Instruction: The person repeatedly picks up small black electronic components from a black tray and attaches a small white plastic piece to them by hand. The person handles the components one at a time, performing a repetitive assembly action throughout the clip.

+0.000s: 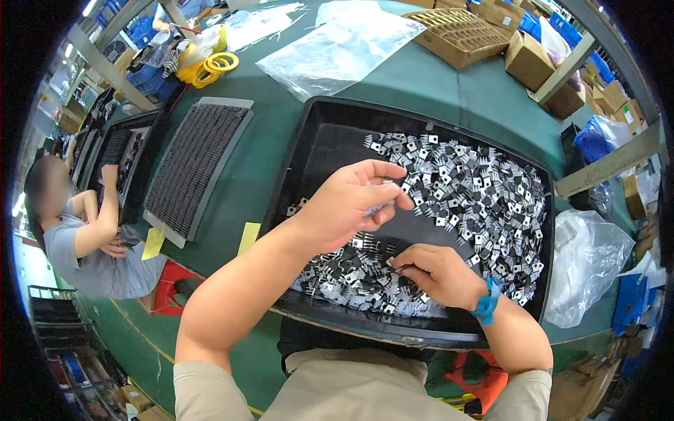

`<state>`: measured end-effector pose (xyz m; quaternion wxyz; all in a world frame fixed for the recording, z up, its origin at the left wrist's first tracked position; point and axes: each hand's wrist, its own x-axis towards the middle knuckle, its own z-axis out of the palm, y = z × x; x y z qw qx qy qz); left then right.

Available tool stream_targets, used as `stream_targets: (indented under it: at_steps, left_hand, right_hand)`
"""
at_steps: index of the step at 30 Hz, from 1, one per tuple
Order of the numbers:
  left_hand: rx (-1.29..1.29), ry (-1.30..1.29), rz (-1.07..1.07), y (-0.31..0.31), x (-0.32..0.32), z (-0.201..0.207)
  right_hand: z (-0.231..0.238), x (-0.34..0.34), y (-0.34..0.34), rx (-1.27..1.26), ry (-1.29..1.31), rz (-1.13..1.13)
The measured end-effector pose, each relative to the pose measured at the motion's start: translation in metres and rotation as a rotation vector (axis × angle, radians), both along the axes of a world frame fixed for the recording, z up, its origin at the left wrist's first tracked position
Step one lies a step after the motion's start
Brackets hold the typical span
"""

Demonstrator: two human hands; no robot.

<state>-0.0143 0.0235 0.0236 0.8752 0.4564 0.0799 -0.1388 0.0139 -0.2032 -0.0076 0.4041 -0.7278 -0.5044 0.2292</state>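
A wide black tray (291, 189) lies in front of me with many loose transistors (463, 182), each a black body with a silver tab and thin legs. They form a large heap on the right and another heap along the near side. Above the tray's middle, my left hand (354, 203) is curled around some transistors (379, 205), mostly hidden by its fingers. Lower and to the right, my right hand (442, 274) pinches a transistor (392, 261) at the edge of the near heap. A blue band (489, 300) wraps the right wrist.
Left of the tray, a grey rack (200, 165) holds dense rows of dark parts, near yellow paper slips (248, 237). Plastic sheeting (340, 49), yellow tape rolls (214, 69) and a partitioned cardboard box (460, 35) lie farther back. A plastic bag (586, 263) sits right. A co-worker (91, 224) works at left.
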Motion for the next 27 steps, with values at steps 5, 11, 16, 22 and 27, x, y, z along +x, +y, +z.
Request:
stream_targets:
  at_steps: [5, 11, 16, 22, 27]
  left_hand:
    - [-0.036, -0.014, -0.072, -0.021, 0.015, -0.011]
    - [0.000, 0.147, -0.108, -0.030, 0.013, -0.031]
    - [0.007, 0.180, -0.191, -0.031, 0.010, -0.037]
    - [0.030, 0.199, -0.233, -0.033, 0.007, -0.040]
    - [0.093, 0.151, -0.246, -0.033, 0.006, -0.044]
  right_hand:
    - [0.016, 0.001, -0.006, -0.009, 0.311, -0.202]
    - [0.016, -0.001, -0.016, 0.154, 0.236, -0.501]
    - [0.010, 0.003, -0.018, 0.241, 0.285, -0.603]
    - [0.021, 0.006, -0.020, 0.195, 0.132, -0.494]
    - [0.018, 0.011, -0.020, 0.160, 0.112, -0.403]
